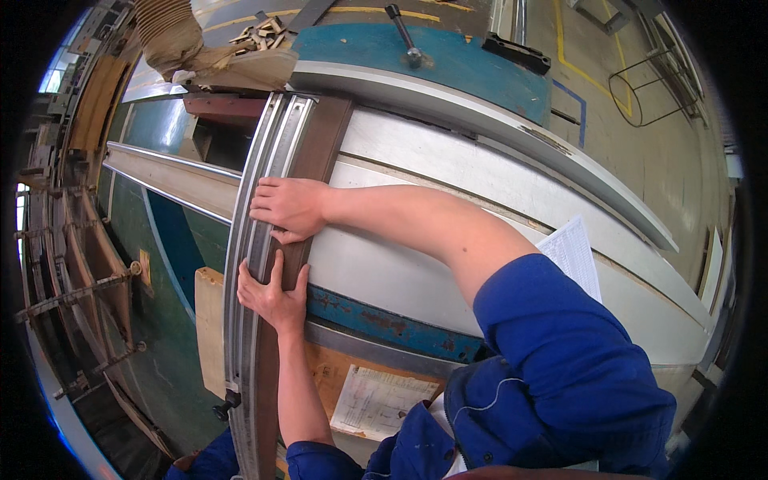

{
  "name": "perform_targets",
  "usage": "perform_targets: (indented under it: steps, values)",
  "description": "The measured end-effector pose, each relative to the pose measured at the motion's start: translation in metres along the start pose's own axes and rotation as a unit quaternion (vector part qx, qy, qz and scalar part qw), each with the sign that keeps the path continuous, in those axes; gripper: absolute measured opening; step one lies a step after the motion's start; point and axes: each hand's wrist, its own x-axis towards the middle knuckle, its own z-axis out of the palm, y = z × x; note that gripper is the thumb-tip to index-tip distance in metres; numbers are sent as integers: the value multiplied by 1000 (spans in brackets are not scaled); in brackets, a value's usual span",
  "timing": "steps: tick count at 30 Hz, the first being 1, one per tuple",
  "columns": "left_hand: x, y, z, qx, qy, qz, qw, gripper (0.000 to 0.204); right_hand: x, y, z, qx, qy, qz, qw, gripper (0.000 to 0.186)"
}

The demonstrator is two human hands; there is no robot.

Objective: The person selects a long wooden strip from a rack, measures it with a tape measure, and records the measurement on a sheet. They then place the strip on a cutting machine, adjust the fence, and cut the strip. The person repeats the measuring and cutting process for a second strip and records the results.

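A long dark brown wooden strip (316, 148) lies along a grey metal fence rail (268, 160) on a panel saw table. My right hand (290, 206) presses flat on the strip, fingers spread over it and the rail. My left hand (270, 294) sits just below, fingers clasping the same strip against the rail. Both forearms come from the lower right, in blue sleeves.
A white saw table (448, 184) stretches right, with a blue edge band (384, 324). Printed paper sheets (380, 400) lie near me, another sheet (572, 252) at the right. Wood offcuts (260, 36) lie at the top. A wooden board (210, 328) is at the left.
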Motion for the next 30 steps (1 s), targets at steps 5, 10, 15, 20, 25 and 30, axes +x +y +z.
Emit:
perform_targets:
  steps: [5, 10, 15, 20, 25, 30]
  values:
    - [-1, 0, 1, 0, -1, -5, 1000, 56, 0, 0, 0, 12, 11, 0, 1000, 49]
    - [-1, -1, 1, -4, -4, -16, 1000, 57, 0, -1, -2, 11, 0, 5, 1000, 49]
    - [-2, -1, 0, -7, -4, -9, 1000, 58, 1, -3, -6, 15, -4, 10, 1000, 49]
    - [-2, -3, -1, -15, 1, -6, 1000, 57, 2, -4, -6, 15, -10, 10, 1000, 50]
    - [-1, -2, 0, -16, 6, -13, 1000, 55, 2, -4, -3, 19, -15, 13, 1000, 50]
    - [-1, -2, -1, -21, 9, -16, 1000, 52, 4, -3, -4, 9, -6, 6, 1000, 50]
